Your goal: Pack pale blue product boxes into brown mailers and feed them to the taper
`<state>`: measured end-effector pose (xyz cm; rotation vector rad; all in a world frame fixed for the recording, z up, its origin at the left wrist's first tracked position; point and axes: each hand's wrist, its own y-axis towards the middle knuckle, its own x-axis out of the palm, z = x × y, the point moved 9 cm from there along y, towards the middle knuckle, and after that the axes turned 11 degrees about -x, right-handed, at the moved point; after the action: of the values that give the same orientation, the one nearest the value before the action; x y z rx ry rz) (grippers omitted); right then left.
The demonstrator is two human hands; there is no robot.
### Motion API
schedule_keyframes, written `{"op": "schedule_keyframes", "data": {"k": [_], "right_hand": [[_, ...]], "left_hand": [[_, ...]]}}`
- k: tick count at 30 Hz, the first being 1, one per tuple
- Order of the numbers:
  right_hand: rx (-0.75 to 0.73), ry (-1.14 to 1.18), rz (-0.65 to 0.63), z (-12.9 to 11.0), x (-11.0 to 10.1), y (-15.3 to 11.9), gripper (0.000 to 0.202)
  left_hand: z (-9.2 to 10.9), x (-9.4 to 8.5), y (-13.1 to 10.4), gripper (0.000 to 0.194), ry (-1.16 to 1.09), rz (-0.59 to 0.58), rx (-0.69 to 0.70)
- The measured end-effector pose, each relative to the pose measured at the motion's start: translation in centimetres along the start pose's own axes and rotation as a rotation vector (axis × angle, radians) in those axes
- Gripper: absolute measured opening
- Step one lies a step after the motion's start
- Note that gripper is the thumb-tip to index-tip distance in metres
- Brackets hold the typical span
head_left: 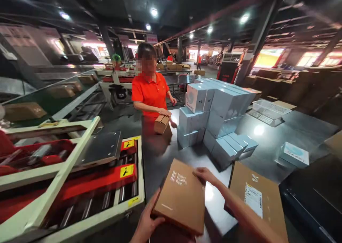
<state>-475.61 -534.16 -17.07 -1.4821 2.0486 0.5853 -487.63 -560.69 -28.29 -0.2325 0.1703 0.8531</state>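
Observation:
A brown cardboard box (181,196) with white printed words on its lid is held between my two hands, over the near part of the metal table. My left hand (149,216) grips its near left corner, thumb along the front edge. At the far right corner, my right hand (204,175) is closed on the box, fingers bent over the edge. The lid looks shut, and what lies inside is hidden. Just right of my right forearm stands a larger carton (267,186) with a white label.
White-blue boxes (227,104) are stacked on the metal table (157,157); a single one (295,154) lies at right near a white plastic basket (271,109). Across the table, a person in orange (149,93) handles a small carton (161,123). A roller conveyor (107,200) runs at left.

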Motion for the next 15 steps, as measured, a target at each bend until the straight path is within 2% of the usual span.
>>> {"op": "schedule_keyframes", "data": {"k": [2, 4, 5, 8, 9, 10, 11, 12, 13, 15], "right_hand": [[-0.102, -0.007, -0.021, -1.8, -1.1, 1.2, 0.045], [-0.223, -0.08, -0.057, -3.7, -0.3, 0.9, 0.033], [-0.294, -0.166, -0.093, -4.6, 1.2, 0.2, 0.026], [-0.571, -0.483, -0.261, -6.9, 8.1, -3.1, 0.022], [-0.683, -0.533, -0.32, -7.5, 9.7, -4.0, 0.024], [-0.752, -0.539, -0.315, -7.7, 9.7, -4.1, 0.027], [-0.764, -0.526, -0.242, -7.5, 7.9, -3.3, 0.029], [-0.726, -0.512, -0.123, -6.7, 4.7, -1.8, 0.032], [-0.587, -0.521, 0.105, -5.0, -0.5, 0.3, 0.034], [-0.365, -0.567, 0.361, -0.8, -9.8, 3.7, 0.044]], "left_hand": [[1.0, -1.2, -0.1, 0.079, 0.066, 0.05, 0.047], [2.1, -2.5, 1.2, 0.076, 0.075, 0.085, -0.004], [2.4, -2.9, 2.0, 0.076, 0.015, 0.079, -0.062], [3.4, -3.2, 3.6, 0.08, -0.249, 0.053, -0.191], [3.7, -3.2, 3.8, 0.079, -0.268, 0.065, -0.201], [4.0, -3.3, 3.8, 0.078, -0.238, 0.09, -0.195], [4.2, -3.3, 3.7, 0.077, -0.175, 0.124, -0.18], [4.2, -3.3, 3.5, 0.077, -0.109, 0.158, -0.163], [4.2, -3.3, 3.3, 0.078, -0.062, 0.183, -0.151], [3.8, -3.2, 3.1, 0.078, -0.029, 0.213, -0.144]]}}
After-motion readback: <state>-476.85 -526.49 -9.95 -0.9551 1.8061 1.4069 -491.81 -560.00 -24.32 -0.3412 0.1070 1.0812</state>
